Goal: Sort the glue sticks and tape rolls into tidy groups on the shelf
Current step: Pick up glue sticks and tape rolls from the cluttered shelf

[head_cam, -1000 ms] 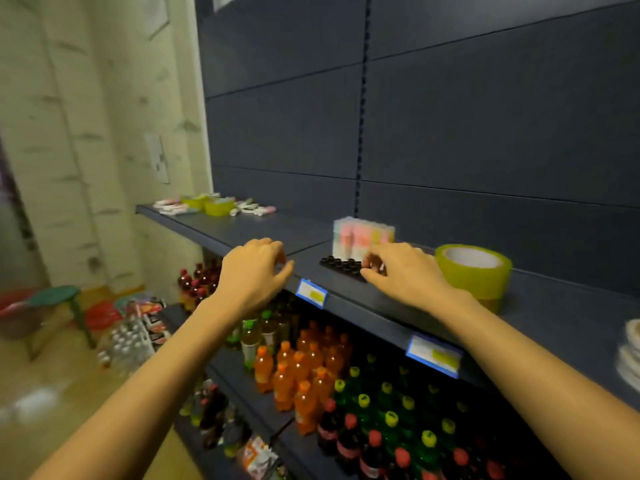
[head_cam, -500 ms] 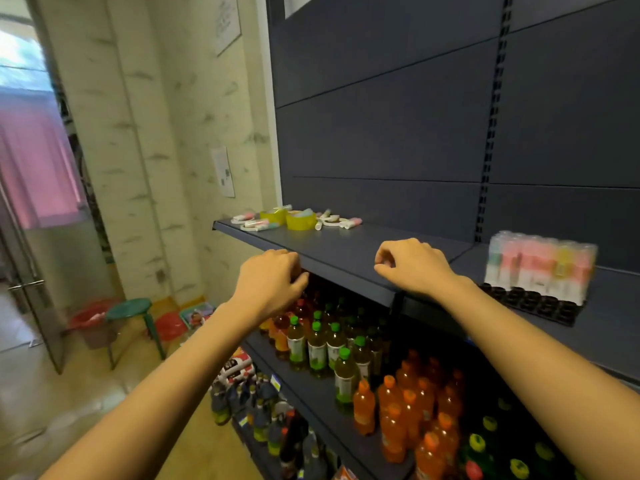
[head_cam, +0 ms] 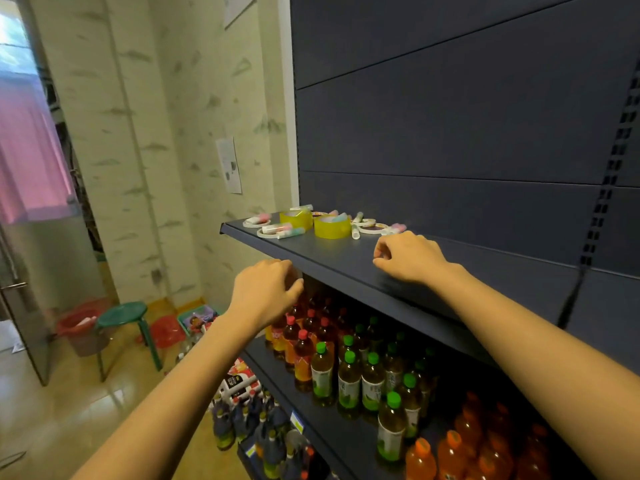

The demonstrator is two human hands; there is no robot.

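At the far left end of the dark shelf (head_cam: 332,258) lies a mixed pile. Two yellow tape rolls (head_cam: 331,226) stand among flat white tape rolls (head_cam: 373,227) and several pastel glue sticks (head_cam: 277,228) lying on their sides. My right hand (head_cam: 408,257) hovers over the shelf just short of the pile, fingers loosely curled, holding nothing. In front of the shelf's front edge my left hand (head_cam: 266,292) hangs lower, also loosely curled and holding nothing.
Below are shelves packed with drink bottles (head_cam: 349,375). The dark back panel (head_cam: 450,133) rises behind the top shelf. On the floor at the left stand a green stool (head_cam: 121,315), a red bin (head_cam: 79,323) and an open door.
The view swung left along the shelf. The pack of glue sticks and the big yellow roll on the right left the frame. Both hands travelled left toward the mixed pile, holding nothing.
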